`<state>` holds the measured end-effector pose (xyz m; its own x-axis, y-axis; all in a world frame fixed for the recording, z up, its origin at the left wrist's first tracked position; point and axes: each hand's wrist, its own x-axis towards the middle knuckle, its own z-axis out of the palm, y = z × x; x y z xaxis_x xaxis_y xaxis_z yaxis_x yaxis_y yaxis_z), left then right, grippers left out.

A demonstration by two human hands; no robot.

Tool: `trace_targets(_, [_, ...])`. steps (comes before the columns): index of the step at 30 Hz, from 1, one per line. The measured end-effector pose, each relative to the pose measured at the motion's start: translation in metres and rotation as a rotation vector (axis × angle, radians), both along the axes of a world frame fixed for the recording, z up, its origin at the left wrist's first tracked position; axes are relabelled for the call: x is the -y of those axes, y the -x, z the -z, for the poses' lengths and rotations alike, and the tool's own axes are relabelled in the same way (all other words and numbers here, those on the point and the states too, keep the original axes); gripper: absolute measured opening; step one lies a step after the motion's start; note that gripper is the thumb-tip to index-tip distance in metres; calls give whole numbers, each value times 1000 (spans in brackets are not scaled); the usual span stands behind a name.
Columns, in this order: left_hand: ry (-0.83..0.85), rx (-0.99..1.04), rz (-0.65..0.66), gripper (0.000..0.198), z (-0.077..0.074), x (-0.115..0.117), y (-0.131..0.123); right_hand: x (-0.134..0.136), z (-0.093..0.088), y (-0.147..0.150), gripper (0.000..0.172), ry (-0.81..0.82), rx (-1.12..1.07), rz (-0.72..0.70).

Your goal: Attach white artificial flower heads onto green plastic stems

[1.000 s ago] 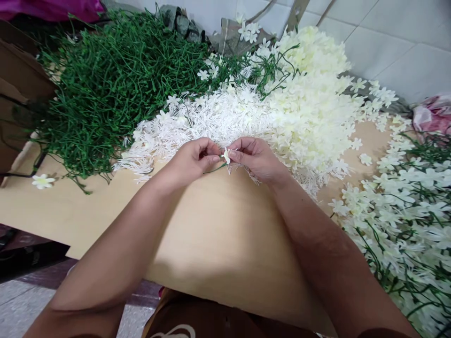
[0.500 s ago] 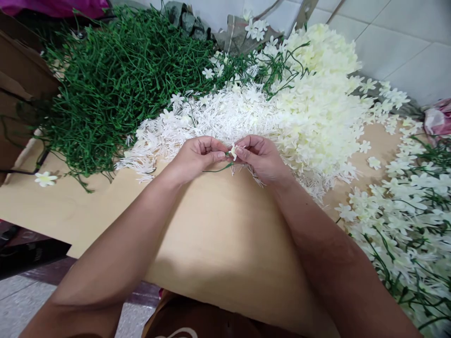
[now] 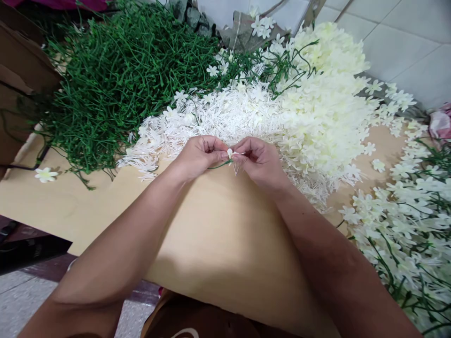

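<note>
My left hand is closed in a pinch on a thin green artificial stem, which runs below its fingertips. Fingertip to fingertip with it, my right hand pinches a small white artificial flower. Thin white strands stick out around the right fingers. The fingers partly hide where flower and stem meet, so I cannot tell whether they are joined. Just beyond both hands lies a heap of thin white stamen pieces.
Green stems are heaped at the back left, cream flower petals at the back right. Flowers on green stems pile up at the right. A single flower lies at left on the tan board. A cardboard box stands far left.
The white flower has shifted slightly left and now sits upright between the fingertips. The green stem has swung closer under the left fingers. The view has moved slightly.
</note>
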<state>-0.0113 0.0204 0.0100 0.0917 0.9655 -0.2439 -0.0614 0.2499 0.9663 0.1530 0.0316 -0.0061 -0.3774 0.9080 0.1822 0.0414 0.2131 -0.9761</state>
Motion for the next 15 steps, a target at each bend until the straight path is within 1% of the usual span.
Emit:
trace_targets(3, [2, -13, 8, 21, 0, 0, 0, 0, 3, 1, 36, -3, 17, -2])
trace_targets(7, [19, -7, 32, 15, -1, 0, 1, -4, 6, -1, 36, 95, 8, 11])
trace_targets(10, [23, -12, 40, 15, 0, 0, 0, -5, 4, -3, 37, 147, 1, 1])
trace_targets(15, [3, -63, 44, 21, 1, 0, 0, 0, -1, 1, 35, 114, 37, -1])
